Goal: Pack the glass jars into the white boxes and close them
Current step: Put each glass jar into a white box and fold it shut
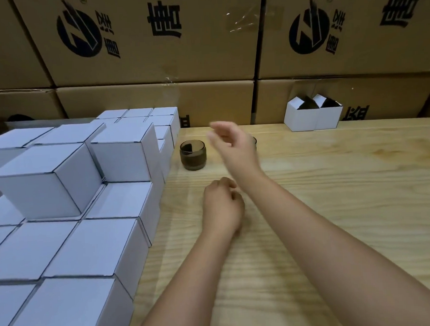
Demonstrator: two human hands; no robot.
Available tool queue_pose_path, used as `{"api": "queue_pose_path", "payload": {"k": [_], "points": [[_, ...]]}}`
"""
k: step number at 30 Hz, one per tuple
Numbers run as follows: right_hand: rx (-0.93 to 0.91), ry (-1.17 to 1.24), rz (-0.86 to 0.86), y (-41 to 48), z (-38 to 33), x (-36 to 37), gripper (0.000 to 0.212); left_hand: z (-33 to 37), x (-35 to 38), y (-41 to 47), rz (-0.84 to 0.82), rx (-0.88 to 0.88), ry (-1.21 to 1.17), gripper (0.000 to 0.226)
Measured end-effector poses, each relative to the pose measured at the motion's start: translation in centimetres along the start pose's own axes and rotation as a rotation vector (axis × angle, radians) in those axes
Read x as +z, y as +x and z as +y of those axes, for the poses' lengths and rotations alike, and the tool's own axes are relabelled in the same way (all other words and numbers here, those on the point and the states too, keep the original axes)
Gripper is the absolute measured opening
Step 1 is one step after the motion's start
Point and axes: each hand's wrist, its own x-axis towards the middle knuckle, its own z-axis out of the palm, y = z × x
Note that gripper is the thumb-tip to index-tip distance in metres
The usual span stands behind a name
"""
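Two empty hands: right hand [233, 144] spread near the brown glass jar [193, 154], left hand [222, 206] loosely curled. Next you should grip it, then fetch an open white box [301, 119].

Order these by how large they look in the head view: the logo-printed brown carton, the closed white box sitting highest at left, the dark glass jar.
Largest: brown cardboard carton with the round black logo.
Middle: closed white cardboard box highest on the left stack; nearness to the camera enlarges it.
Smallest: dark round glass jar.

Bare-armed person, L hand [222, 207] & R hand [233, 144] bare.
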Motion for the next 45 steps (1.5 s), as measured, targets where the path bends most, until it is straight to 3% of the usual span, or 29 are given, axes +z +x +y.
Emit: {"api": "queue_pose_path", "payload": {"k": [1,2,7,13,16,21,25,31,34,37,42,45], "points": [[0.014,-0.009,0.091,0.2,0.8,-2.3,0.008,0.0,0.2,0.0,0.009,0.004,0.007,0.022],[0.048,-0.031,0.167,0.2,1.7,-4.5,0.007,0.0,0.3,0.0,0.012,0.007,0.022,0.024],[0.244,-0.109,0.383,-0.3,6.8,-12.5,0.013,-0.1,0.8,-0.5,-0.009,0.112,0.166,0.022],[0.234,-0.16,0.526,4.6,9.8,-15.3,0.017,0.1,1.1,-0.9,0.004,0.202,0.289,0.026],[0.205,-0.384,0.447,8.7,10.8,-16.9,0.016,0.1,1.1,-0.9,0.023,0.225,0.295,0.022],[0.058,-0.832,0.122,16.3,10.3,-20.2,0.025,0.1,1.0,-0.8,0.037,0.249,0.289,0.01],[0.233,-0.914,-0.014,19.4,11.2,-20.5,0.038,0.0,1.0,-0.7,0.027,0.252,0.303,0.016],[0.329,-0.758,0.128,19.7,12.6,-20.5,0.052,-0.2,1.0,-0.8,0.016,0.243,0.289,0.014],[0.318,-0.735,0.168,19.4,13.0,-20.6,0.044,-0.3,1.0,-0.8,0.007,0.235,0.271,0.012],[0.216,-0.815,0.178,18.6,12.4,-20.3,0.026,-0.4,1.0,-0.7,-0.007,0.219,0.26,0.011],[0.005,-0.907,0.165,15.7,9.0,-18.5,0.022,-0.4,1.0,-0.7,-0.015,0.203,0.25,0.014],[-0.18,-0.871,0.258,12.1,6.0,-16.9,0.017,-0.3,1.0,-0.6,-0.051,0.17,0.208,0.036]]}}
